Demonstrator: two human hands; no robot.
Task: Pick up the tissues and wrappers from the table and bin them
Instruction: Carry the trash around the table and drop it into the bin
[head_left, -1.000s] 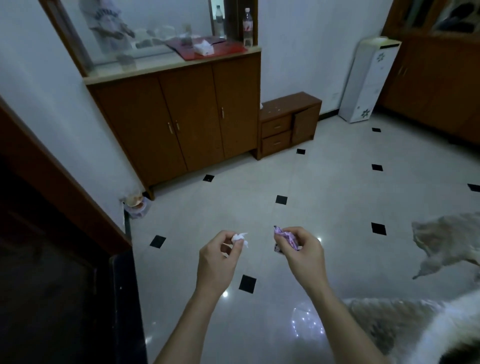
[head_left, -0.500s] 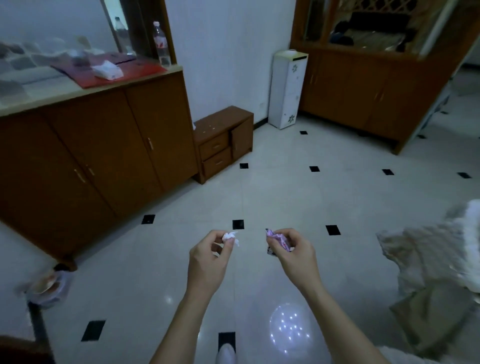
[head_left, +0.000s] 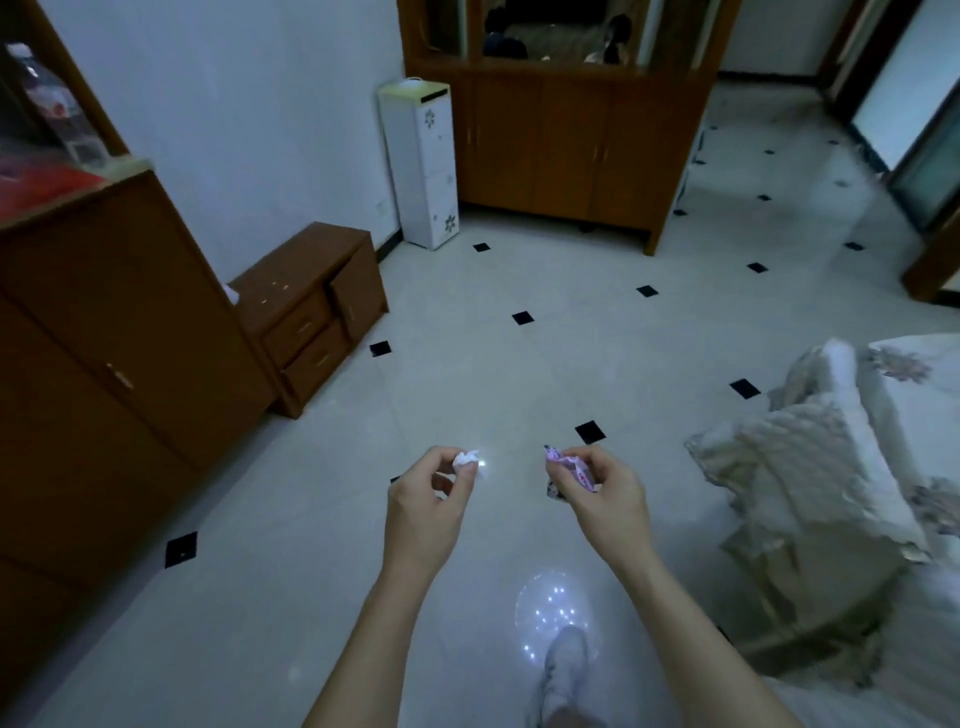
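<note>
My left hand (head_left: 426, 506) pinches a small crumpled white tissue (head_left: 466, 459) between thumb and fingertips. My right hand (head_left: 605, 493) grips a crumpled purple and pink wrapper (head_left: 569, 465), part of which sticks out above the fingers. Both hands are held out in front of me at about waist height, over a pale tiled floor (head_left: 467, 374). No bin is in view.
A tall brown cabinet (head_left: 93, 364) and a low drawer unit (head_left: 317, 312) line the left. A white floor unit (head_left: 421, 161) and a wooden sideboard (head_left: 566, 150) stand at the back. A pale quilted cover (head_left: 821, 467) hangs on the right. My white shoe (head_left: 563, 670) is below.
The view has swung to the right across the room. The left cabinet has slid out of centre and the far sideboard and doorway have come in. Both hands keep their hold.
</note>
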